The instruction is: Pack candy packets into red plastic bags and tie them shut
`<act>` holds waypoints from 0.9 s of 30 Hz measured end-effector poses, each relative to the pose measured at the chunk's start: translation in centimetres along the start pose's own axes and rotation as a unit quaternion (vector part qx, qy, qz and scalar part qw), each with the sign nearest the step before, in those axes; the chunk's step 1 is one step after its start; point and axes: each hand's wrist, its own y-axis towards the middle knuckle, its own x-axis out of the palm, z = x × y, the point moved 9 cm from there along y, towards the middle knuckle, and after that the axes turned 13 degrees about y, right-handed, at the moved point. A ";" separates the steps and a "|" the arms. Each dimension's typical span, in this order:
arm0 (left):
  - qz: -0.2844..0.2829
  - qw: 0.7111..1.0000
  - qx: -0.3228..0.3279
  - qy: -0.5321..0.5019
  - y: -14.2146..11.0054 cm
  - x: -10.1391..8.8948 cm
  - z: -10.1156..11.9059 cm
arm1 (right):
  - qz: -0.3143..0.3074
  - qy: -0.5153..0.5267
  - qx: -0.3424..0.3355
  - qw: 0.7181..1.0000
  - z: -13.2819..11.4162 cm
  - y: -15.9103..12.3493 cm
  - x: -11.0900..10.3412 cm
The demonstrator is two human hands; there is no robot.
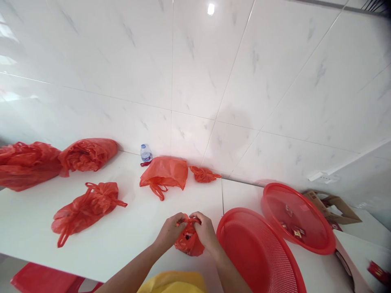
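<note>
A small red plastic bag sits on the white table in front of me, its mouth partly open with something dark inside that I cannot make out. My left hand pinches the left side of its rim. On the opposite side, my right hand grips the rim with bent fingers. Behind the hands lie a larger red plastic bag and a small knotted red bag against the wall. Just right of my right hand stands a red plastic basket.
A second red basket holds a few small packets. Beyond it is an open cardboard box. Several filled red bags lie on the left of the table. A water bottle stands by the wall. A red stool is below left.
</note>
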 end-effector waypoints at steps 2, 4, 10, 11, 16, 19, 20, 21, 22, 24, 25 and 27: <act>0.000 1.000 0.001 0.006 0.0 0.1 -0.2 | -0.030 0.067 0.018 0.997 0.2 -0.1 0.6; 0.009 1.000 0.000 0.029 0.0 0.0 -0.5 | -0.039 0.111 0.028 0.993 0.5 0.0 0.7; 0.049 0.989 0.065 0.124 -0.2 -0.7 -2.7 | 0.126 -0.019 0.022 0.992 2.5 1.3 -4.1; 0.050 0.987 0.067 0.139 -0.4 -0.8 -3.6 | 0.154 -0.035 0.020 0.987 2.8 1.4 -5.0; 0.035 0.988 0.032 0.150 -1.5 -1.8 -8.4 | 0.201 -0.067 0.008 0.977 3.7 1.4 -7.1; 0.007 0.994 0.011 0.106 -1.7 -1.6 -10.5 | 0.157 -0.059 0.003 0.986 4.7 1.4 -6.2; -0.004 0.994 -0.001 0.106 -1.6 -1.3 -11.2 | 0.137 -0.061 0.012 0.989 5.4 1.3 -5.7; -0.017 0.993 -0.014 0.116 -1.4 -0.9 -12.0 | 0.114 -0.068 0.027 0.991 6.2 1.2 -5.1; -0.031 0.990 -0.023 0.132 -1.1 -0.2 -12.6 | 0.090 -0.081 0.047 0.991 7.2 1.1 -4.6; -0.055 0.983 -0.022 0.172 -0.3 1.3 -13.4 | 0.041 -0.118 0.082 0.989 9.3 0.6 -3.3; -0.060 0.980 -0.010 0.190 0.1 2.2 -13.4 | 0.017 -0.142 0.095 0.985 10.2 0.3 -2.6; -0.060 0.972 0.041 0.222 0.8 4.1 -12.5 | -0.023 -0.193 0.108 0.975 11.8 -0.2 -1.2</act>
